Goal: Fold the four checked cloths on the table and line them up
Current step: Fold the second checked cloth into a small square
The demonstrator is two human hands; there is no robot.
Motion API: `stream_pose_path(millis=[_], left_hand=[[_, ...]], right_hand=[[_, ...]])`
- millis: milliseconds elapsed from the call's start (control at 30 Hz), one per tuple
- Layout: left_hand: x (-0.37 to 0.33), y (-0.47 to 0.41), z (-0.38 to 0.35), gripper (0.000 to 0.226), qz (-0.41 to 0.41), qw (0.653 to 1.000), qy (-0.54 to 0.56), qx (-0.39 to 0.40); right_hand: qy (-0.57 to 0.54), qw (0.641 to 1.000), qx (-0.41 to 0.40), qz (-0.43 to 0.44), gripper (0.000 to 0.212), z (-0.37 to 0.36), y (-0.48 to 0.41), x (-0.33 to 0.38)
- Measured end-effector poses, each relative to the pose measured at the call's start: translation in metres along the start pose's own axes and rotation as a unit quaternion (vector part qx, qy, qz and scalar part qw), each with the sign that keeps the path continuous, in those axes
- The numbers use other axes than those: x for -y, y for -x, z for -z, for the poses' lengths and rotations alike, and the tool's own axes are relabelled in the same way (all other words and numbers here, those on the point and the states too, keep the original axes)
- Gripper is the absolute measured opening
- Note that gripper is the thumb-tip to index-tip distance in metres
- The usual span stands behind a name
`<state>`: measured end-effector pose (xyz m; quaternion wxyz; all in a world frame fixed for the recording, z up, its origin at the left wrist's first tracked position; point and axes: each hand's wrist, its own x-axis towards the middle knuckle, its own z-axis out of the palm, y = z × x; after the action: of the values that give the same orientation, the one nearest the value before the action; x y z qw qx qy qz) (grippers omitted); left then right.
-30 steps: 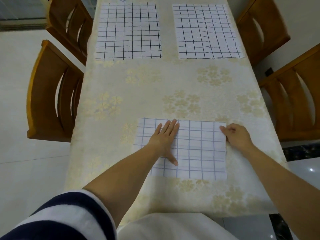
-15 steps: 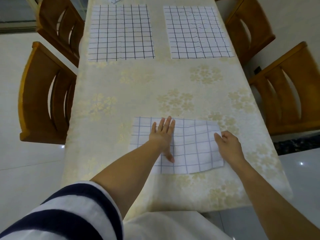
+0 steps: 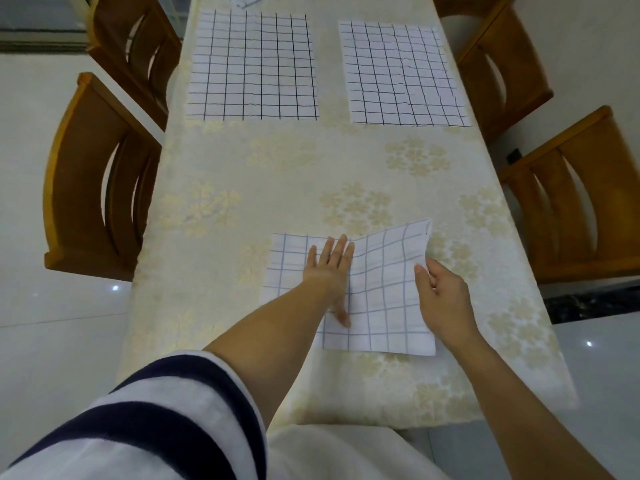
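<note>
A white cloth with a blue grid (image 3: 381, 303) lay near the front edge of a table covered in cream floral oilcloth (image 3: 277, 174), its long axis running left to right. The left hand (image 3: 329, 268) pressed flat on its middle, fingers straight and pointing away. The right hand (image 3: 440, 292) pinched the cloth's right edge, holding that half raised off the table. Farther up, a left black-checked white cloth (image 3: 252, 67) and a right black-checked white cloth (image 3: 401, 74) lay flat, side by side but apart.
</note>
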<state>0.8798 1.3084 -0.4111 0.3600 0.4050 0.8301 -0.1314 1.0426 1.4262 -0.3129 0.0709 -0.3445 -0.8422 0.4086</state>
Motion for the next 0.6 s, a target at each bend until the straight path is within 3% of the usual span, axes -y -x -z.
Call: stream_pose_path(millis=[167,267,367,467,600], left_hand=[[0.011,0.006,0.006,0.159,-0.056,0.995,0.072,-0.044],[0.046,0.017,0.005,0.122,-0.087,0.971,0.160,-0.154],[0.099,0.029,-0.013,0.087,-0.048,0.952,0.187,-0.238],[0.141,0.040,-0.042,0.081,-0.001,0.948,0.196,-0.249],[0.164,0.051,-0.080,0.072,0.009,0.948,0.129,-0.290]], right_hand=[[0.018,1.000,0.004,0.021,0.031,-0.006,0.000,0.017],[0.051,0.998,0.010,0.026,0.039,-0.019,-0.003,0.029],[0.076,0.995,0.042,0.044,0.047,-0.042,-0.004,0.041],[0.096,0.990,0.066,0.076,0.050,-0.069,-0.005,0.055],[0.151,0.980,0.099,0.083,0.056,-0.115,-0.008,0.074]])
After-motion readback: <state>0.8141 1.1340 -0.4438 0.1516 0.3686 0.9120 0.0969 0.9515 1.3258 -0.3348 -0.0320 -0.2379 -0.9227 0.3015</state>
